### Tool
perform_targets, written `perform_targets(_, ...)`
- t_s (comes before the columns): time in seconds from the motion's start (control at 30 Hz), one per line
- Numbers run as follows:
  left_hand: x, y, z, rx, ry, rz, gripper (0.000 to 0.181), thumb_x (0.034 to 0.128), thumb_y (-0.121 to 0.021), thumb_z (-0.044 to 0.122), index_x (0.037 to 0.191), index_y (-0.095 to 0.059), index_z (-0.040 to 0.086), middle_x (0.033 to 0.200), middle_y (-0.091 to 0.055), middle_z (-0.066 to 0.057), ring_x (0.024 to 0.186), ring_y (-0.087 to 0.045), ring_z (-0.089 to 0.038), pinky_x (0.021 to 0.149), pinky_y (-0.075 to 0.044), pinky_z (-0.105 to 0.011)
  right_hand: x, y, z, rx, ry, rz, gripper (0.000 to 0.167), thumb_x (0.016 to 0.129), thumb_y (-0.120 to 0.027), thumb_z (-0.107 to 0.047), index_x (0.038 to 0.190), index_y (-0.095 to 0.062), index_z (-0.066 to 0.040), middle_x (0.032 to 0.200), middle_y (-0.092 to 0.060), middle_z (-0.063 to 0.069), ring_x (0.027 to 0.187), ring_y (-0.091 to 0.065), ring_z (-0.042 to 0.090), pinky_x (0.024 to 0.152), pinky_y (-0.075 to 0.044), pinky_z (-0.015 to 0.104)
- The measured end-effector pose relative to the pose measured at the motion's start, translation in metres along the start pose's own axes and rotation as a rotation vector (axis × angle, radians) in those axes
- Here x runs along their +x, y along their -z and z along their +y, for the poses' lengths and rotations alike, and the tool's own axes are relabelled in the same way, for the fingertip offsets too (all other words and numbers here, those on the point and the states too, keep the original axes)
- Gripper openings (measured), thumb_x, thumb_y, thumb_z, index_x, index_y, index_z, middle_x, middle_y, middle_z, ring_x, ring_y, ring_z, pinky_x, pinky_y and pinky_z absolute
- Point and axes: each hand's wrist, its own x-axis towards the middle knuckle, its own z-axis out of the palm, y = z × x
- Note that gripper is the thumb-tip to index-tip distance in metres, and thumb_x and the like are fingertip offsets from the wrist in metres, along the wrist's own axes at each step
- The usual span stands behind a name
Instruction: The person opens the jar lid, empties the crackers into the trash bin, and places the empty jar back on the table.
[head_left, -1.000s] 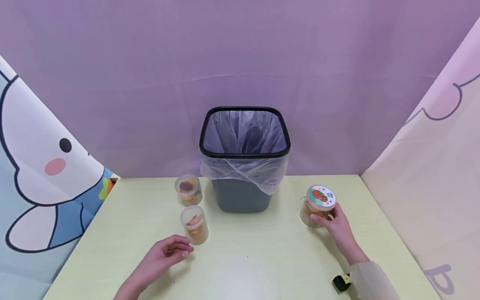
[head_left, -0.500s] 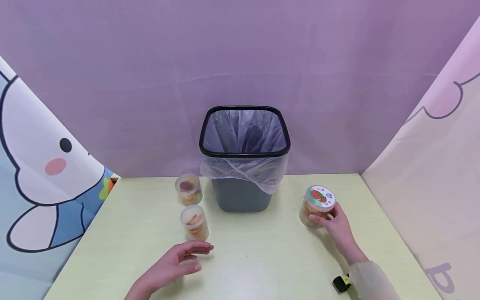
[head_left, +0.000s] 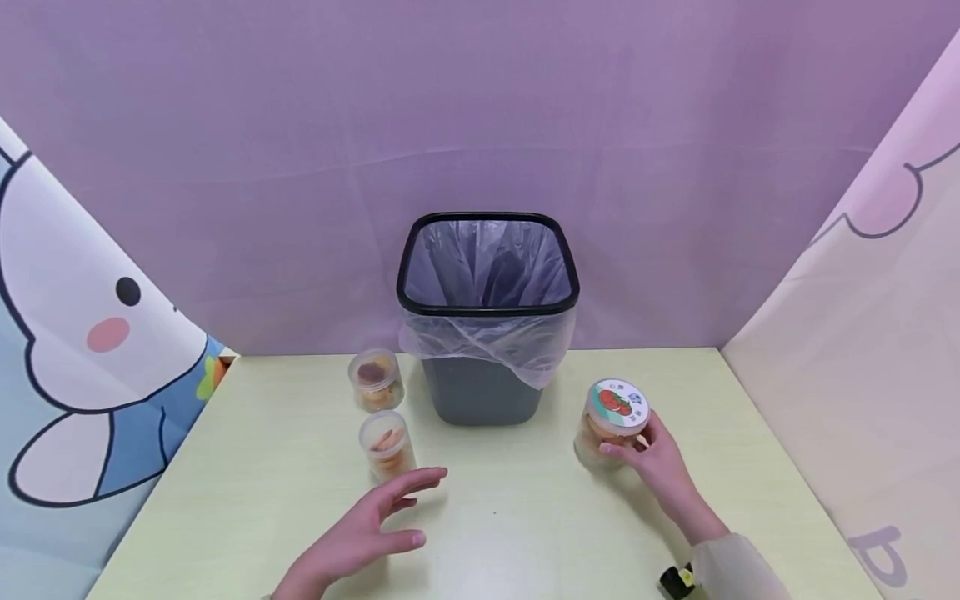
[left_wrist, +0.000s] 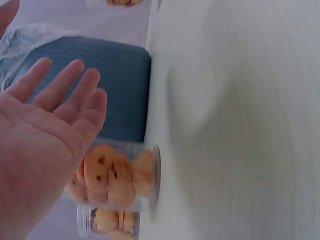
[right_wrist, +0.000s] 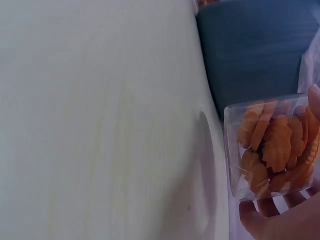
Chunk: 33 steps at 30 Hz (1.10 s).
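My right hand grips a clear jar of orange-brown cookies; its white and green lid with red fruit printed on it faces up. The thumb and fingers lie around the jar's sides, and in the right wrist view its base seems slightly off the table. My left hand is over the table with straight fingers and thumb apart, holding nothing. Just behind it stands a second clear jar of cookies, its lower part partly covered by the hand. A shorter jar with cookies stands farther back.
A grey bin with a black rim and a clear bag liner stands at the back middle of the pale table. A small black object lies beside the right sleeve. Purple cloth hangs behind.
My right hand has moved the jar left and a little toward me. My left hand has moved right and slightly forward, and its fingers have spread from a loose curl.
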Motion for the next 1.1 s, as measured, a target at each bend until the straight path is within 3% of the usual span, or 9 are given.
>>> perform_targets(0.1, 0.005, -0.005, 0.002, 0.003, -0.016, -0.004, 0.069, 0.0914, -0.067, -0.002, 0.153, -0.036, 0.007, 0.154, -0.041, -0.013, 0.138, -0.041, -0.034, 0.110, -0.036, -0.035, -0.005, -0.008, -0.003, 0.003, 0.006, -0.022, 0.090, 0.080, -0.085, -0.018, 0.152, -0.032, -0.008, 0.151, -0.040, 0.012, 0.137, -0.037, 0.028, 0.104, -0.037, 0.020)
perform_targets(0.33, 0.015, -0.011, 0.010, 0.042, -0.045, -0.005, 0.072, 0.0919, -0.069, 0.005, 0.154, -0.034, 0.008, 0.156, -0.037, -0.013, 0.140, -0.038, -0.032, 0.112, -0.034, -0.036, -0.017, -0.027, -0.008, 0.004, 0.054, -0.069, 0.091, 0.075, -0.088, -0.014, 0.150, -0.037, -0.008, 0.147, -0.046, 0.010, 0.133, -0.043, 0.025, 0.110, -0.034, 0.042)
perform_targets(0.43, 0.021, -0.012, 0.011, 0.048, -0.069, 0.007, 0.071, 0.0918, -0.070, 0.005, 0.153, -0.034, 0.008, 0.155, -0.038, -0.014, 0.140, -0.038, -0.032, 0.112, -0.034, -0.037, -0.022, -0.035, -0.009, 0.013, 0.075, -0.087, 0.090, 0.073, -0.088, -0.012, 0.149, -0.039, -0.009, 0.146, -0.048, 0.008, 0.130, -0.046, 0.018, 0.110, -0.035, 0.043)
perform_targets(0.7, 0.035, -0.017, 0.011, 0.023, -0.117, 0.050, 0.073, 0.0892, -0.071, 0.001, 0.152, -0.035, 0.006, 0.151, -0.043, -0.017, 0.138, -0.041, -0.032, 0.111, -0.036, -0.040, -0.034, -0.054, -0.008, 0.054, 0.061, -0.149, 0.088, 0.071, -0.089, -0.009, 0.146, -0.042, -0.007, 0.143, -0.051, 0.010, 0.134, -0.043, 0.029, 0.111, -0.034, 0.047)
perform_targets(1.1, 0.061, -0.029, 0.010, 0.016, -0.112, 0.084, 0.070, 0.0877, -0.076, 0.007, 0.149, -0.041, 0.008, 0.148, -0.047, -0.014, 0.135, -0.045, -0.031, 0.108, -0.040, -0.045, -0.046, -0.080, -0.009, 0.036, 0.073, -0.246, 0.087, 0.069, -0.092, -0.013, 0.143, -0.047, -0.012, 0.143, -0.052, 0.008, 0.137, -0.042, 0.032, 0.112, -0.033, 0.050)
